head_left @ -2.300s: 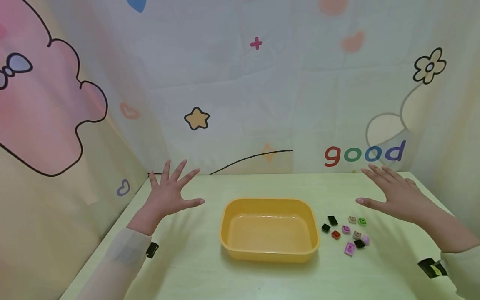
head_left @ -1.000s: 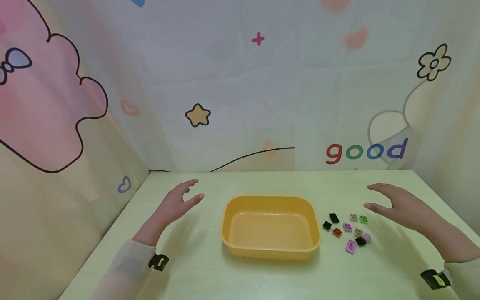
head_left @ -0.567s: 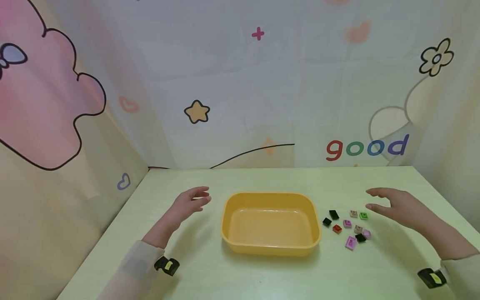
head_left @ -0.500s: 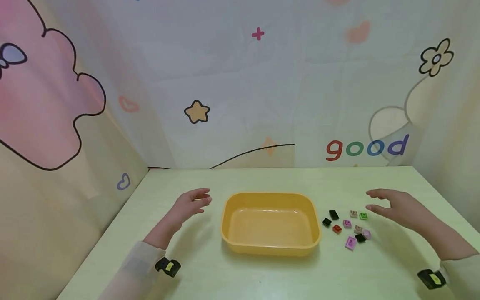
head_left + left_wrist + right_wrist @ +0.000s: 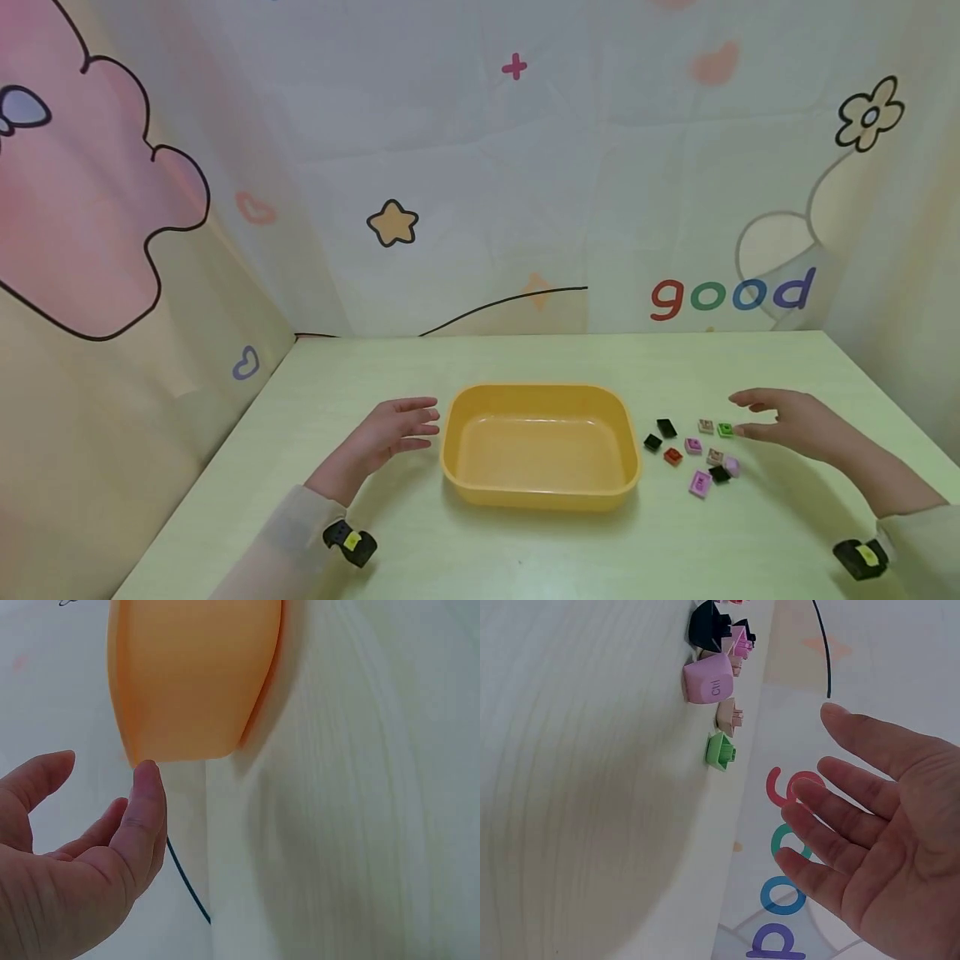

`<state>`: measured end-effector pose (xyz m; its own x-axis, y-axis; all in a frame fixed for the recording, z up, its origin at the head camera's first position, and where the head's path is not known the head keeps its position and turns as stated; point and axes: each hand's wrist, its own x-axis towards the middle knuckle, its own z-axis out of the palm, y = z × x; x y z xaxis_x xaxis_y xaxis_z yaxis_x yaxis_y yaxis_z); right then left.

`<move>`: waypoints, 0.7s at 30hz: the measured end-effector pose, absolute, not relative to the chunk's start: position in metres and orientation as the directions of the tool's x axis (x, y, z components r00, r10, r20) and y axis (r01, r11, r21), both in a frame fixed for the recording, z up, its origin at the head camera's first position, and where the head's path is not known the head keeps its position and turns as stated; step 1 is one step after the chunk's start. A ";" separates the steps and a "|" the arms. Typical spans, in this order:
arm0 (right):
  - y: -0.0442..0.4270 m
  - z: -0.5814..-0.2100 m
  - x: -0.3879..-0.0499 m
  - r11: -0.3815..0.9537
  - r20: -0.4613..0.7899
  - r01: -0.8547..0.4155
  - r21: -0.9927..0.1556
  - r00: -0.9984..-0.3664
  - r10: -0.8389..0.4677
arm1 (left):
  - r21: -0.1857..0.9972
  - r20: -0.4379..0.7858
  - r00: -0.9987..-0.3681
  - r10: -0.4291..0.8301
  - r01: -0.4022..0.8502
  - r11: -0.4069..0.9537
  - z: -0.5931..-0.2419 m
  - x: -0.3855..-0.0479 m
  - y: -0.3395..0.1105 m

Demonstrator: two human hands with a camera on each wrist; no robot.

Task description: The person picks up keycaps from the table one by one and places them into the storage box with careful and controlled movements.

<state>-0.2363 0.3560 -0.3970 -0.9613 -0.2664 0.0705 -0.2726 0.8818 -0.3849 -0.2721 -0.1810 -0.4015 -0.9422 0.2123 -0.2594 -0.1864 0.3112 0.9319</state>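
A yellow plastic tub [image 5: 540, 498] stands mid-table. My left hand [image 5: 392, 435] hovers at its left end, fingers extended and holding nothing; in the left wrist view the fingertips appear close to the tub's rim, and whether they touch it I cannot tell. To the tub's right lie several loose keycaps: a green keycap [image 5: 725, 430], a red keycap [image 5: 672, 457], a pink keycap [image 5: 700, 484], black and beige ones. A lilac keycap [image 5: 709, 679] bears the letters Ctrl. My right hand [image 5: 798, 427] is held above the table beside them, palm empty, fingers relaxed.
The pale green tabletop [image 5: 517, 558] carries the tub and keycaps. A printed curtain [image 5: 480, 183] hangs behind it and along both sides. Each wrist wears a black strap, such as the left strap [image 5: 350, 542].
My left hand, at first spread wide, has lowered and moved right to the tub's left end. My right hand has come down slightly towards the keycaps. Tub and keycaps stay put.
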 end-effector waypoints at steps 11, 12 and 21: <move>0.359 -0.405 -0.241 0.873 0.049 -0.271 -0.405 -0.960 -0.275 | 0.935 -0.328 -0.922 0.205 -0.286 0.210 -0.409 -0.272 -0.177; 0.359 -0.406 -0.241 0.871 0.042 -0.271 -0.410 -0.960 -0.278 | 0.934 -0.332 -0.921 0.203 -0.291 0.209 -0.410 -0.272 -0.176; 0.361 -0.411 -0.244 0.861 -0.007 -0.272 -0.429 -0.953 -0.304 | 0.924 -0.361 -0.915 0.181 -0.326 0.198 -0.413 -0.269 -0.173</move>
<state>-0.2439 0.3609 -0.4114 -0.9526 -0.3040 -0.0068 -0.2718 0.8613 -0.4293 -0.2695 -0.1728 -0.4126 -0.9147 0.1811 -0.3614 -0.3260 0.1980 0.9244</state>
